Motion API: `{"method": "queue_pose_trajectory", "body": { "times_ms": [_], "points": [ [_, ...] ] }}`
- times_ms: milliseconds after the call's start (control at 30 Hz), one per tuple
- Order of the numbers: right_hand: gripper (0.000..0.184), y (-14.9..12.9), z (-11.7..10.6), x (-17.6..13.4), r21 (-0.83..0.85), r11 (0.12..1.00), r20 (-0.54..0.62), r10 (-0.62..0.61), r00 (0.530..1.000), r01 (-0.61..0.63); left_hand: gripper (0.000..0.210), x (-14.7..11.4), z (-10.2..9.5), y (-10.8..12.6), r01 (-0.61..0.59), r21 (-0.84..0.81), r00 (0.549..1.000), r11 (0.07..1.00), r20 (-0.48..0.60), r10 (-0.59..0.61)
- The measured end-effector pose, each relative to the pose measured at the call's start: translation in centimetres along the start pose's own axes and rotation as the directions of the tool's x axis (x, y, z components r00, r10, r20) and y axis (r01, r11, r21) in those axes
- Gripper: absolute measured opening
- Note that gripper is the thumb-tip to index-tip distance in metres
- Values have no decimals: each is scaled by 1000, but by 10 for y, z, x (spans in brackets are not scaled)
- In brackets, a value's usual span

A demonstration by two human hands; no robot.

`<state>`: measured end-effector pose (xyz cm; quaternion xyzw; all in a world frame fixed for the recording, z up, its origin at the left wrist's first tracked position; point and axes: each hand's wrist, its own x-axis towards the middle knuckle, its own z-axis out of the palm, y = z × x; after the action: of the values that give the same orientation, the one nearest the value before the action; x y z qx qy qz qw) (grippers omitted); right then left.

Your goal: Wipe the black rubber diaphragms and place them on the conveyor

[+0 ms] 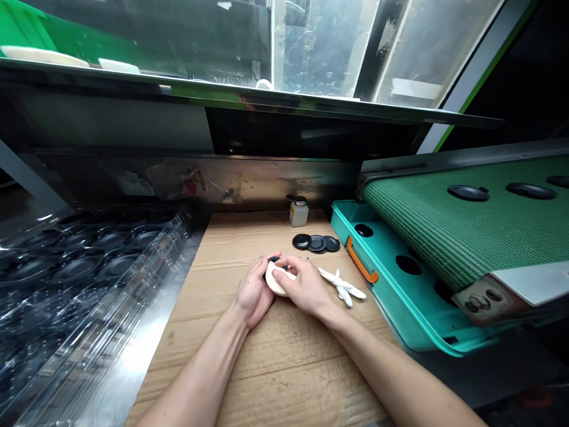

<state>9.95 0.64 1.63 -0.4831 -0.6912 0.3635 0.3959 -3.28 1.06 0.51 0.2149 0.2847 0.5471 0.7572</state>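
Observation:
Above the cardboard sheet (284, 367), my two hands meet. My left hand (254, 296) is closed around a small black disc (272, 259), which is mostly hidden. Between the fingers of my right hand (306, 289) is a round off-white pad (276, 283), pressed over the disc. Just beyond lie several black round lids (317, 242), overlapping in a row. White swab-like sticks (342, 286) lie crossed to the right of my right hand. A small squarish bottle with a dark cap (299, 213) stands at the cardboard's far edge.
A teal bin (418, 332) with an orange handle (362, 261) holds black discs under the end of a green conveyor belt (427, 207). More black discs (468, 193) lie on the belt. Clear trays of black parts (75, 267) are stacked at left. A shelf edge (249, 98) crosses above.

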Motion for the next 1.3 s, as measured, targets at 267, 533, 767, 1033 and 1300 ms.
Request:
{"method": "queue_pose_trajectory", "body": {
  "times_ms": [267, 533, 767, 1033, 1300],
  "points": [
    [19, 6, -20, 2, -62, 994, 55, 95, 994, -91, 25, 1, -1, -3, 18, 24, 1000, 1000, 15, -18],
    [16, 8, -22, 5, -77, 997, 184, 21, 983, -7, 25, 1, -4, -3, 51, 1, 998, 999, -28, -51],
    [25, 2, -12, -1, -528, 841, -58, -172, 983, 116, 25, 4, -1, -7, 29, -49, 999, 998, -17, -29],
    [25, -3, 4, 2, -722, 685, -19, -164, 986, 100, 30, 2, 0, -6, 33, -57, 999, 998, -38, -35],
    [29, -3, 9, 0, -805, 593, -76, -85, 993, -11, 32, 3, -2, -7, 12, -46, 998, 999, -55, -14]
  ]
}}
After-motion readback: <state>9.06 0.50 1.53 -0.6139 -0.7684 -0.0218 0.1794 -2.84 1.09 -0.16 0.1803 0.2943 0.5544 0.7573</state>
